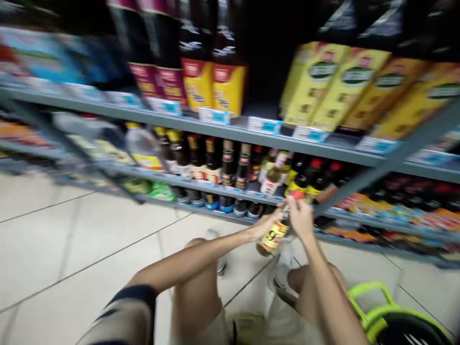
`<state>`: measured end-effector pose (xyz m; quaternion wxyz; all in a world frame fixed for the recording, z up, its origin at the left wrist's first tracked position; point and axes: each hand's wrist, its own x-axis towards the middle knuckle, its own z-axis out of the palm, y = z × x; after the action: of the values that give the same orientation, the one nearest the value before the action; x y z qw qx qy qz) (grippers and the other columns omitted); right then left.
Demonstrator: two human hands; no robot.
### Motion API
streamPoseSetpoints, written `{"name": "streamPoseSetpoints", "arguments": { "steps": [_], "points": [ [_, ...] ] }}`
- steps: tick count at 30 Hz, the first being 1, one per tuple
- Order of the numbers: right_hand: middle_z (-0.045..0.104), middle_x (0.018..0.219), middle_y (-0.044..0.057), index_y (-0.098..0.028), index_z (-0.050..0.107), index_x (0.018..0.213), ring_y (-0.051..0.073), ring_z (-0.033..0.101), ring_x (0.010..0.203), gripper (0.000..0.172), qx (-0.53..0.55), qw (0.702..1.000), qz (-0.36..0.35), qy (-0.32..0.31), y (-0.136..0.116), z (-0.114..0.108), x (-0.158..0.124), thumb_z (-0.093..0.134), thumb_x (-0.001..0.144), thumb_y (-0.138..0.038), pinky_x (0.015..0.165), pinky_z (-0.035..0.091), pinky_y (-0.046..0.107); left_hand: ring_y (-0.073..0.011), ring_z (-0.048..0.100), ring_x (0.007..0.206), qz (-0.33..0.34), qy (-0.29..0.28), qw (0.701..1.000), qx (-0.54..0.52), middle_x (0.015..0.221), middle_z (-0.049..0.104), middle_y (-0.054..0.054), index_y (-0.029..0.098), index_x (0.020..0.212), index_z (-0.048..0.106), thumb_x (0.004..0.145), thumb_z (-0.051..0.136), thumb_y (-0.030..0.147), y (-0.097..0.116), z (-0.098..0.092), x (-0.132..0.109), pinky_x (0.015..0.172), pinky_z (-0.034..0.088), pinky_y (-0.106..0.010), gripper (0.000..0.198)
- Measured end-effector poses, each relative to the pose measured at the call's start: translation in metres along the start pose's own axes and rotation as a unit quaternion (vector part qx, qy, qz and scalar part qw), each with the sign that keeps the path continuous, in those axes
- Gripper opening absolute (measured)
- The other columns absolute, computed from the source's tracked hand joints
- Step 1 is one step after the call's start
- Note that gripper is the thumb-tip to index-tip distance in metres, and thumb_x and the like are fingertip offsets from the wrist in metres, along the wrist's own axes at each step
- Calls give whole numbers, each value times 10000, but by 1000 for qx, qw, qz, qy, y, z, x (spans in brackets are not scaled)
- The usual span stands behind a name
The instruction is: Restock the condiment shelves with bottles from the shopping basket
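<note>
A dark bottle with a yellow label marked "9" (273,235) is tilted in front of the lower shelves, its base toward my lower left. My left hand (265,227) is closed around the bottle's upper side. At the neck, just below a red cap (297,194), the fingers of my right hand (301,216) are closed. Some of the fingers and part of the bottle's neck are hidden or blurred. Behind the hands, small bottles with white labels (270,184) and red-capped dark bottles (316,167) line a shelf.
A grey shelf edge (230,127) with price tags crosses the view, with large yellow-labelled bottles (228,88) and yellow boxes (316,81) above it. A green-rimmed basket (398,311) stands on the tiled floor (108,239) at lower right. My knees and shoes are below.
</note>
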<state>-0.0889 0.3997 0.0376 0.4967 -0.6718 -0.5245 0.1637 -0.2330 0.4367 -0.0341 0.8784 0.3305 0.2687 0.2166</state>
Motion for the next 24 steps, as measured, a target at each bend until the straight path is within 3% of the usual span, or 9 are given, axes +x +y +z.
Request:
{"name": "streamPoseSetpoints", "arguments": {
  "steps": [3,6,12,24],
  "points": [
    [823,816,138,-196,735,779,269,757,693,557,59,998,17,-10,3,6,6,538,957,-686,691,578,374,-213,711,779,35,-22,995,91,895,797,-93,134,1017,775,847,740,655,6,-5,3,796,560,-326,550],
    [822,819,140,-196,706,760,266,774,713,525,64,998,18,0,6,1,5,560,969,-655,692,585,358,-229,706,735,32,-26,990,138,809,784,-102,131,990,761,861,649,739,4,1,3,755,552,-334,631],
    [818,814,123,-192,710,804,253,774,736,505,44,999,8,-4,7,-4,0,539,999,-626,733,579,348,-241,713,720,33,-10,988,148,786,782,-98,143,974,736,835,665,755,3,8,-3,755,552,-344,632],
    [776,726,88,-206,689,740,230,720,687,462,-9,1000,-1,21,12,-9,-1,578,1008,-566,652,506,304,-260,738,670,-11,2,987,162,779,773,-121,129,918,709,748,625,884,-2,14,-2,705,609,-382,779]
  ]
}}
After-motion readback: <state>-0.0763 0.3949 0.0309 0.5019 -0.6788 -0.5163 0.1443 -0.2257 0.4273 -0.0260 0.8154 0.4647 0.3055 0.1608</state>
